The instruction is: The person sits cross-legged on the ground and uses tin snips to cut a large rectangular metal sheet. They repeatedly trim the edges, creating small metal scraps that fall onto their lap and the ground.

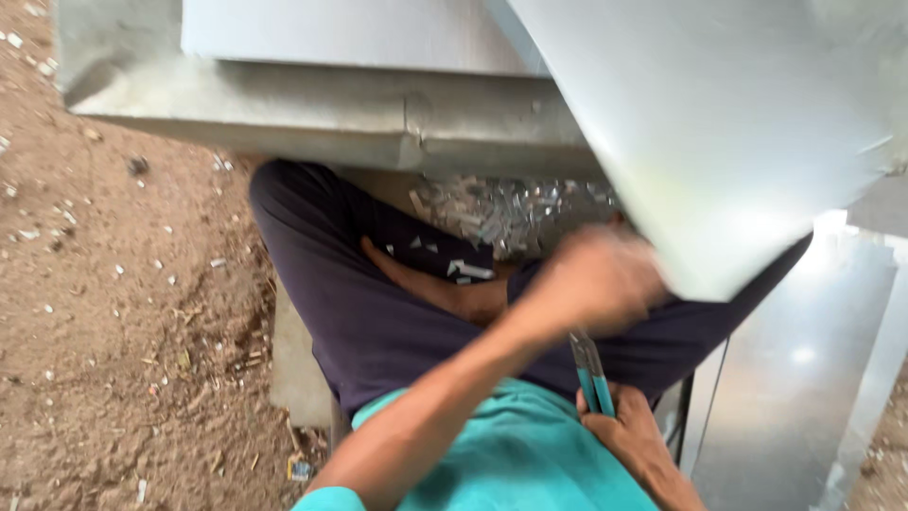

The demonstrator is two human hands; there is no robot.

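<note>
two hands work over the lap. the left hand (591, 284), blurred, reaches far and right to the near edge of the bent metal sheet (728, 132); it looks closed on that edge, though i cannot tell for sure. the right hand (629, 435), near and right, is clenched on the pliers (591, 374). their long axis runs near to far, teal handles near, nose pointing far and slightly left, toward the sheet's edge. a steady sheet and squarely set pliers would likely serve best. metal scraps (511, 213) lie far, beyond the knees.
</note>
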